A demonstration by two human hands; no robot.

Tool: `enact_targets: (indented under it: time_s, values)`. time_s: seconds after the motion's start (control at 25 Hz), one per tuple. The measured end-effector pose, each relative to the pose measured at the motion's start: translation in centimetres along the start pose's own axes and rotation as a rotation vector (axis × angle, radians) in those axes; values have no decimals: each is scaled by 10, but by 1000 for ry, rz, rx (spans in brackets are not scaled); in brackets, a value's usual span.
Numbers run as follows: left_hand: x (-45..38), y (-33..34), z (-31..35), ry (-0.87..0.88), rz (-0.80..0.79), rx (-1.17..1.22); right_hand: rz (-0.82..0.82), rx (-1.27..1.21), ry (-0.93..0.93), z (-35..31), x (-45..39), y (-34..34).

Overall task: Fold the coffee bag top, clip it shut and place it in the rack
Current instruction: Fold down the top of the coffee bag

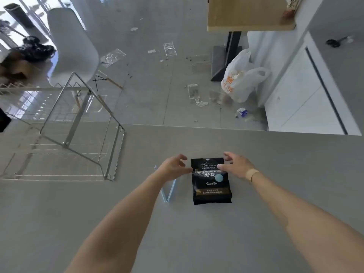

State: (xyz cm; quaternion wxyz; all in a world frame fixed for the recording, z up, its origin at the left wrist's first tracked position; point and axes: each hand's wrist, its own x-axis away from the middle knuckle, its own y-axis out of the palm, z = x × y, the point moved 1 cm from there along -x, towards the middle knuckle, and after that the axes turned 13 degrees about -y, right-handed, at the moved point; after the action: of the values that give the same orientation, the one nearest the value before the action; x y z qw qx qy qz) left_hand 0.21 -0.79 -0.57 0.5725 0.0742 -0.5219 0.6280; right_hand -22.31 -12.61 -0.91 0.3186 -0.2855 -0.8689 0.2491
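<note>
Spreading across the lower half of the view, the wide grey matte tabletop (256, 223) carries everything the task needs. On its left part stands the silver wire rack (82, 134), an open tiered frame well apart from the work. Nearer the middle lies the small black foil coffee bag (211, 186), flat on its back with the printed face up and its top end pointing away from the person. The left hand (173, 168) sits at the bag's upper left edge and the right hand (237, 166) at its upper right, fingers spread and curled; thumbs touch the bag's sides, but neither hand has closed on anything yet. Just left of the bag, partly under the left forearm, rests the pale blue V-shaped plastic clip (167, 192), hinged open.

The bag looks light and part-filled, its foil crinkly and probably slick, so it should crease readily but may spring back. Pinching both top corners and rolling the flap toward the label seems the surest hold.
</note>
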Motion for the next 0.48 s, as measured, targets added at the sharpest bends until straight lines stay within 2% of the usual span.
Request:
enact_targets:
  time_s: [0.32, 0.48]
  values:
    - [-22, 17, 8, -96, -93, 287, 39, -248, 78, 12, -15, 6]
    - [-17, 22, 10, -79, -15, 284, 117, -350, 91, 10, -6, 9]
